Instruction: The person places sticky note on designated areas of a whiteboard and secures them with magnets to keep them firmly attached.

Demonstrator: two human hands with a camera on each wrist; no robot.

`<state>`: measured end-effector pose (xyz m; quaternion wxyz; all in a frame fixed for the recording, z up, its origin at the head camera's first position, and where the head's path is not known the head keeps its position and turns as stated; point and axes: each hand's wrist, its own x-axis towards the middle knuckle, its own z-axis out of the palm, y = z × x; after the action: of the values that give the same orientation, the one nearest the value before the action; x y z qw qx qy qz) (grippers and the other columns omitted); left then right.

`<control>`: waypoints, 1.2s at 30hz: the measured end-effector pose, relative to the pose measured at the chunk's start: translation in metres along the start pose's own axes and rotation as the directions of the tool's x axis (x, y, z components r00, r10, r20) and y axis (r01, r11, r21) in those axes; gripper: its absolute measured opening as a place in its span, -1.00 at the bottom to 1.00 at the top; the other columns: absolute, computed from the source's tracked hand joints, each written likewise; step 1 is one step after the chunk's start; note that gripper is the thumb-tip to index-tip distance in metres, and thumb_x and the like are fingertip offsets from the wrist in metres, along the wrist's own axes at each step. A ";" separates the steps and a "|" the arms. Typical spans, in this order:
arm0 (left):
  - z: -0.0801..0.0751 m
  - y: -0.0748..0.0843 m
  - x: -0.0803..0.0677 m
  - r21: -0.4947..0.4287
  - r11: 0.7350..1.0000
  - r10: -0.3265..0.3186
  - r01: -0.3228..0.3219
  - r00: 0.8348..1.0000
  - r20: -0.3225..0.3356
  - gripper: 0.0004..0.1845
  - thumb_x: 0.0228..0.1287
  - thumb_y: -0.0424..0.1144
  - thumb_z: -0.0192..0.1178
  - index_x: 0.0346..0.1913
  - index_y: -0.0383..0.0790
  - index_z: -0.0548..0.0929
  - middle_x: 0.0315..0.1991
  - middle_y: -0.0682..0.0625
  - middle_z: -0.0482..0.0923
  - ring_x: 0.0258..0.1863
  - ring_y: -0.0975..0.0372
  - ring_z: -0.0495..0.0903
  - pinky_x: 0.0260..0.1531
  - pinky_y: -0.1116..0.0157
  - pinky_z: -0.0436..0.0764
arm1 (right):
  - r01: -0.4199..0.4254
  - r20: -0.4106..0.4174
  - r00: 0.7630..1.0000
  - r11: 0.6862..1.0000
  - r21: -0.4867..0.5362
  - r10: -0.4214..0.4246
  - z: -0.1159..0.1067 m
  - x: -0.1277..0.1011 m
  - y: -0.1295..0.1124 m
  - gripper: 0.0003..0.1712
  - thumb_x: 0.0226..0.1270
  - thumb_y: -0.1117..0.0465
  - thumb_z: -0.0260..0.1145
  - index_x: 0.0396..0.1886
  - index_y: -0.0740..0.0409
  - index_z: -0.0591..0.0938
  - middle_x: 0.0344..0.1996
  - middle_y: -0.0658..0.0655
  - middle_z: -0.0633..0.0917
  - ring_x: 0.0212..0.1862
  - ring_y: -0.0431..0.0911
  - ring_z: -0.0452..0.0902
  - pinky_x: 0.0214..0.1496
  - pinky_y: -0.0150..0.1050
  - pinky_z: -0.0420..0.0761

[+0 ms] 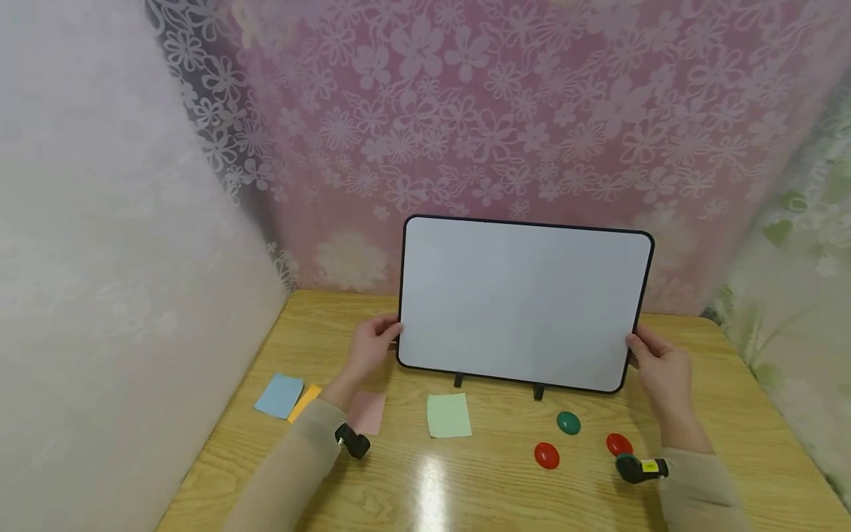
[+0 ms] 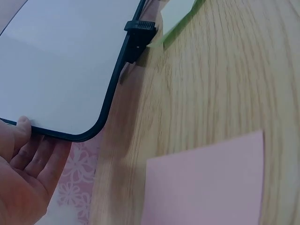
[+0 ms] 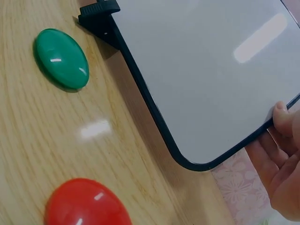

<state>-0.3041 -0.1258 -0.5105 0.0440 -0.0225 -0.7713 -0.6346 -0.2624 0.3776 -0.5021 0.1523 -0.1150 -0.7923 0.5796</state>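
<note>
Both forearms reach forward, left hand (image 1: 368,349) and right hand (image 1: 658,367) upright, thumbs forward, fingers curled behind.

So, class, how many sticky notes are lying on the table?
4, all in front of the whiteboard: blue note far left, orange note partly tucked beside it, pink note by the left hand, green note centre. More may be hidden.

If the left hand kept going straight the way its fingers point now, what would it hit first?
The left hand already grips the whiteboard at its lower left edge, so the board itself blocks it; depth beyond is unclear, probably the floral curtain behind.
</note>
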 end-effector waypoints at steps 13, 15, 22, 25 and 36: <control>-0.027 -0.003 0.007 0.031 0.998 -0.062 0.062 0.998 -0.021 -0.76 0.58 -0.34 0.28 0.13 -0.43 0.74 -0.06 -0.21 0.75 -0.10 0.08 0.73 -0.09 0.04 0.78 | -0.008 0.166 0.986 0.997 -0.075 0.020 0.005 0.001 -0.006 -0.32 0.65 -0.04 0.30 0.44 0.43 0.54 -0.01 -0.06 0.74 -0.19 -0.42 0.72 -0.14 -0.34 0.76; -0.031 -0.004 0.010 0.042 0.997 -0.065 0.065 0.998 -0.013 -0.75 0.58 -0.34 0.27 0.15 -0.43 0.73 -0.05 -0.22 0.75 -0.06 0.07 0.74 -0.07 0.03 0.78 | -0.015 0.183 0.983 0.997 -0.073 0.028 0.007 0.002 -0.007 -0.31 0.65 -0.04 0.30 0.44 0.44 0.54 0.02 0.00 0.73 -0.19 -0.41 0.72 -0.13 -0.33 0.76; -0.052 -0.007 0.015 0.093 0.992 -0.083 0.084 0.997 -0.011 -0.70 0.62 -0.31 0.25 0.22 -0.44 0.69 0.01 -0.26 0.73 -0.01 -0.01 0.74 -0.05 0.04 0.78 | -0.033 0.283 0.958 0.997 -0.063 0.050 0.024 0.006 -0.012 -0.30 0.70 -0.03 0.24 0.50 0.45 0.47 0.33 0.46 0.56 -0.13 -0.41 0.70 -0.05 -0.29 0.76; -0.060 -0.011 0.018 0.115 0.989 -0.093 0.094 0.996 -0.012 -0.68 0.63 -0.29 0.23 0.24 -0.45 0.67 0.04 -0.28 0.72 0.01 -0.02 0.72 -0.02 0.01 0.77 | -0.039 0.289 0.956 0.997 -0.067 0.057 0.033 0.006 -0.016 -0.31 0.71 -0.03 0.22 0.50 0.44 0.47 0.36 0.50 0.54 -0.13 -0.39 0.70 -0.04 -0.28 0.76; -0.075 -0.010 0.019 0.139 0.978 -0.162 0.153 0.985 0.052 -0.61 0.67 -0.24 0.18 0.33 -0.46 0.60 0.21 -0.34 0.63 0.19 -0.11 0.66 0.08 0.02 0.73 | -0.026 0.211 0.976 0.995 -0.097 0.046 0.048 0.002 -0.022 -0.41 0.74 0.02 0.17 0.45 0.40 0.54 0.30 0.44 0.61 -0.09 -0.26 0.69 -0.08 -0.36 0.74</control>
<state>-0.3213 -0.2020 -0.5039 -0.0293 0.0217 -0.8127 -0.5815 -0.2820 0.3290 -0.4950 0.0504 -0.0735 -0.8280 0.5536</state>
